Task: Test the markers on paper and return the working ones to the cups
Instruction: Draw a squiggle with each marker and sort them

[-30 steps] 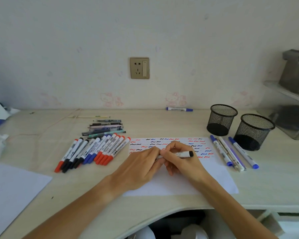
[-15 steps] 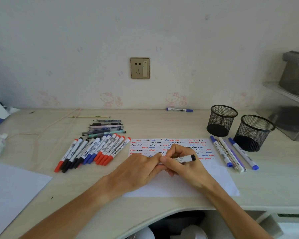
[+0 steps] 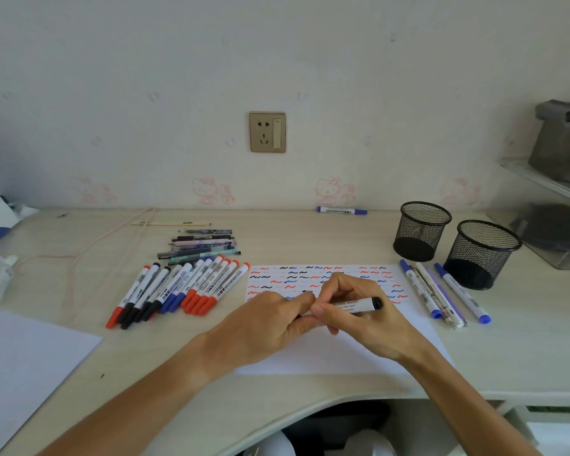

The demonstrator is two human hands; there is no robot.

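Over the paper (image 3: 326,360), left hand (image 3: 267,327) and right hand (image 3: 366,319) meet on a black-ended marker (image 3: 359,304), both grips closed round it, its near end hidden between fingers; beyond stand two mesh cups (image 3: 422,232).

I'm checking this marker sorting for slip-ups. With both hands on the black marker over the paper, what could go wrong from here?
1. The right hand and left hand hold the black marker above the test paper; if it is uncapped, a slip could smear the squiggles.
2. Both mesh cups look empty and stand close together; a hurried drop could tip one.
3. Pens beside the cups could be mixed up with the untested row.
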